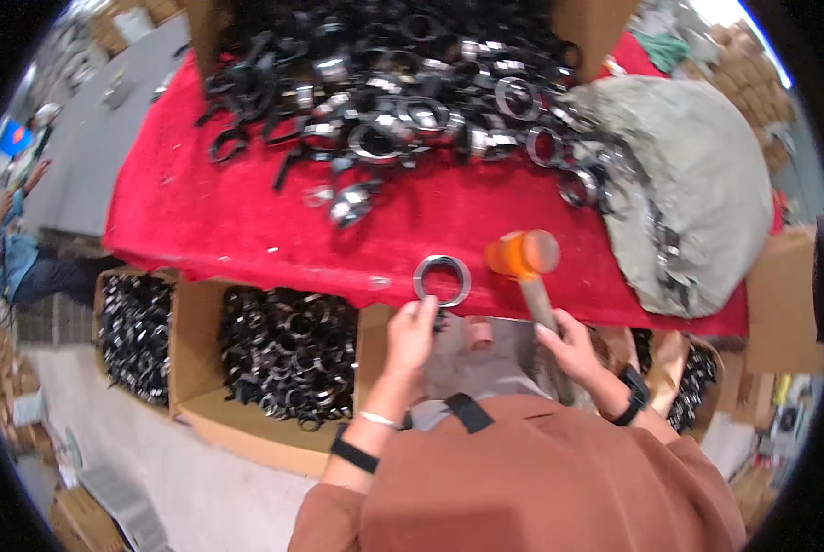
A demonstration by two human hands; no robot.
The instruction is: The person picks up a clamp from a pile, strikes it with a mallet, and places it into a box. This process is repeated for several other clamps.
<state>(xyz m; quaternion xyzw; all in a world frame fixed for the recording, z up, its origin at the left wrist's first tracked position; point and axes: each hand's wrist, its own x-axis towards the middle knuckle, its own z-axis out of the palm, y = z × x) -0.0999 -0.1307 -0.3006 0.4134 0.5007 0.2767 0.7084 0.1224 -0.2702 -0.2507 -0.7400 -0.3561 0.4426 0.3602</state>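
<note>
1. One silver ring (pixel 418 279) is up at the near edge of the red cloth (pixel 292 221), pinched btwn thumb & fingers of the worker's L hand (pixel 410 339); can't tell if it rests on the fabric or sits just above.

2. R hand (pixel 573 348) grips a hammer (pixel 522 258) by its pale handle, orange head over the cloth's near edge, to the ring's right. Head & ring are apart, no contact.

3. Progress, judged from layout: one pc. is singled out and the tool is in hand, so work on this one looks under way, prob. unfinished. Can't tell if the ring has been struck.

4. Qty. left looks large: a heap of black & silver pcs. (pixel 421 115) covers the cloth's far side, w/ a few strays toward its middle. Finished or waiting? Can't tell.

5. Below the cloth's near edge, on the L, a cardboard box (pixel 274 437) holds lots of similar pcs.; their status is unclear too. A pale plastic bag (pixel 697 175) covers the cloth's R side.

6. Ring close-up: round, bright metal band, hollow centre, w/ a dark bit by the fingertips; fine detail is blurred.
</note>
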